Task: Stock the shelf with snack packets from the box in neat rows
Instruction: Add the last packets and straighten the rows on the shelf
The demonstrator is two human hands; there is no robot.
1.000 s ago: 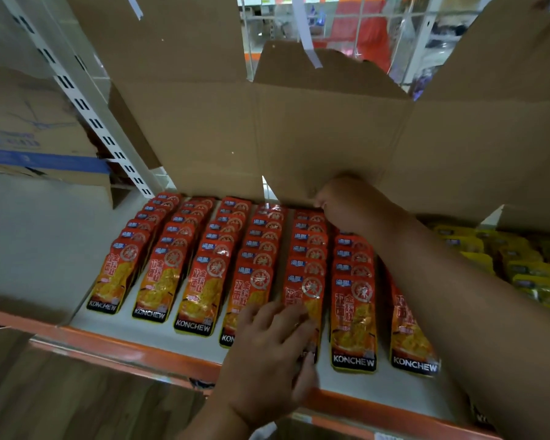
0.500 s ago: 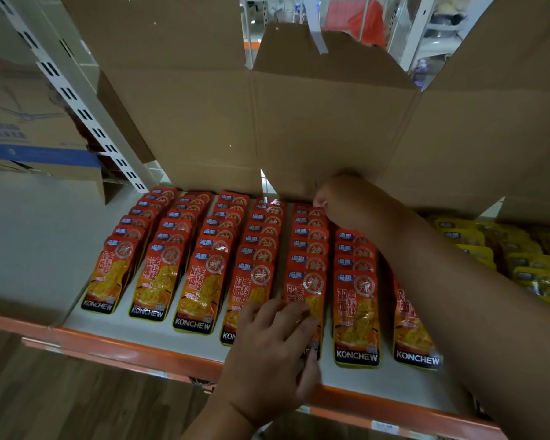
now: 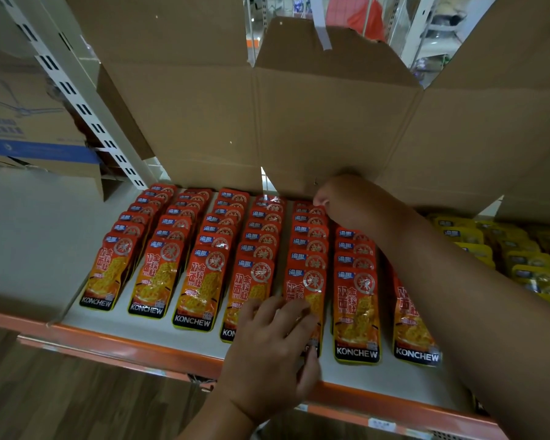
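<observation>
Red-orange KONCHEW snack packets lie in several overlapping rows on the white shelf. My left hand rests with spread fingers on the front packets of the two middle rows, its thumb by the lower edge of one packet. My right hand reaches to the back of the shelf, at the rear end of a row and just under the open cardboard box. Its fingers are hidden, so what they hold is unclear. My right forearm covers part of the right-hand rows.
Yellow packets fill the shelf to the right. A slotted metal upright and another printed carton stand at the left. The shelf's orange front edge runs above a wooden floor. Box flaps hang low over the shelf's back.
Both hands stay almost where they were. The view has shifted slightly, and the packets look unmoved.
</observation>
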